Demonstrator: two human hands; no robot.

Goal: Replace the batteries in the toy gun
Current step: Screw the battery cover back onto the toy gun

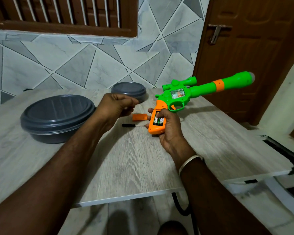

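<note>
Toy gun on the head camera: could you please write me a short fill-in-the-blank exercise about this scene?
1. The open handle compartment of the toy gun shows ___ batteries.
2. The orange cover lies on the table next to a black-handled ___.
3. The toy gun's long barrel is mostly ___.
Missing words: two; screwdriver; green.
</note>
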